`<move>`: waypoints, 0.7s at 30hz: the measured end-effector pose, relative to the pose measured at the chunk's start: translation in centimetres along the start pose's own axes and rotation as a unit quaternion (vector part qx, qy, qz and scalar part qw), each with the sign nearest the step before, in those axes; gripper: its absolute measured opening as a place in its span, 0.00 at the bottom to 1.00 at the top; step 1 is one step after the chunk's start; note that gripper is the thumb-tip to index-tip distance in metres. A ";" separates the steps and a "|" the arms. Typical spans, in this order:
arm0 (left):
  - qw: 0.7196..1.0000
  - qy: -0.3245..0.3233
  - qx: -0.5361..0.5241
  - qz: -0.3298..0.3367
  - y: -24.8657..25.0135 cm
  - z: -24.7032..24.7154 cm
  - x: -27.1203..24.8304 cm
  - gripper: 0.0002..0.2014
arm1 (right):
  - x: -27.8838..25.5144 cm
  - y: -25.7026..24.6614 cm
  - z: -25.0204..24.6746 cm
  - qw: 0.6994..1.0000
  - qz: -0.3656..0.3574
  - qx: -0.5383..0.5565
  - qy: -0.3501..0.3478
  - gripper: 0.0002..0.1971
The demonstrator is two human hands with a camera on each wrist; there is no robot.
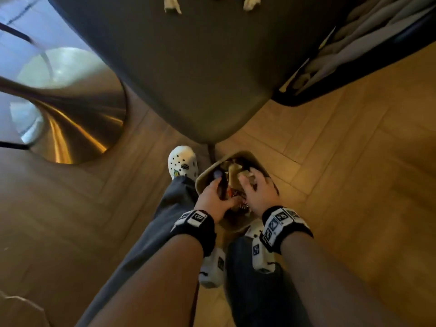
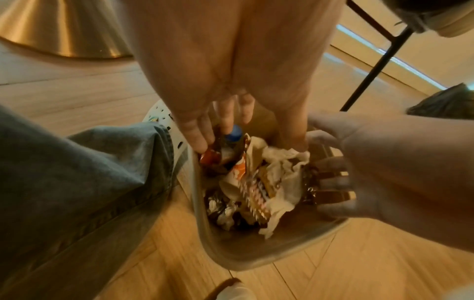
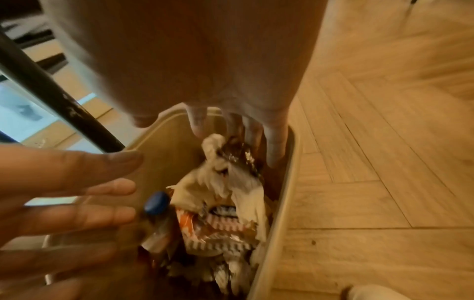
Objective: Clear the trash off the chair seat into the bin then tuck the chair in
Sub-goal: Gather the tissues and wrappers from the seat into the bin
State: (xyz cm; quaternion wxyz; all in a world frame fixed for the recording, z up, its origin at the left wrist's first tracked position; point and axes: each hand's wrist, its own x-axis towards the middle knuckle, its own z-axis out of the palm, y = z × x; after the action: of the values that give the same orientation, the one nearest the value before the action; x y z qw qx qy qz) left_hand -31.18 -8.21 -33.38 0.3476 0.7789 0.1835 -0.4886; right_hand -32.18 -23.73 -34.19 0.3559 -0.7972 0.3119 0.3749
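Left hand (image 1: 213,198), fingers spread and relaxed, holds nothing above the bin (image 2: 246,255); a blue-capped bottle (image 2: 232,136) and wrappers (image 2: 252,192) lie inside the bin; right hand (image 1: 258,192), likewise spread, touches crumpled tissue (image 3: 225,172) at the bin's far rim (grasp unclear). Advisable: press the trash below the rim, withdraw upward; chair seat (image 1: 188,74) stands beyond the bin.

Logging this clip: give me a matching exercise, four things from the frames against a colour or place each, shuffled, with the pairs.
Things:
1. bottle cap
2. bin
3. clog
4. chair leg

Descriptions:
A. black, slanting down to the floor beside the bin
B. blue, among the wrappers
C. beige, on the wood floor, holding the trash
D. white, with holes, on a foot

Pairs: 1-B, 2-C, 3-D, 4-A
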 end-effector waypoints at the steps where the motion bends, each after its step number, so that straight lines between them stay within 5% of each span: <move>1: 1.000 0.007 -0.001 0.013 0.3 -0.4 -0.5 0.39 | -0.3 0.1 -0.4 1.000 -0.011 0.008 0.016 0.32; 7: 0.986 0.110 -0.030 0.120 5.2 -7.2 -8.9 0.10 | -6.4 -5.4 -6.1 0.989 -0.022 0.143 0.043 0.29; 12: 0.952 0.187 -0.066 0.233 13.6 -16.8 -11.6 0.03 | -8.3 -18.0 -13.7 0.965 -0.161 0.163 0.129 0.19; 17: 0.919 0.291 0.088 0.250 21.9 -24.7 -5.3 0.27 | -1.1 -29.4 -18.6 0.962 -0.168 0.033 0.214 0.47; 19: 0.925 0.283 0.151 0.206 24.0 -26.8 -2.5 0.36 | 2.2 -32.0 -19.4 0.965 -0.145 -0.047 0.213 0.59; 21: 0.927 0.265 0.189 0.187 25.2 -28.1 -0.4 0.35 | 4.9 -33.5 -19.9 0.958 -0.147 -0.123 0.214 0.65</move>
State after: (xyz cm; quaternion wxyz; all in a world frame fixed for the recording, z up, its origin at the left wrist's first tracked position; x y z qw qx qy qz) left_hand 2.24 -5.31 -16.00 0.2175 0.9516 0.0245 -0.2158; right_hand 3.46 -22.36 -17.80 0.2314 -0.9334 0.2114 0.1747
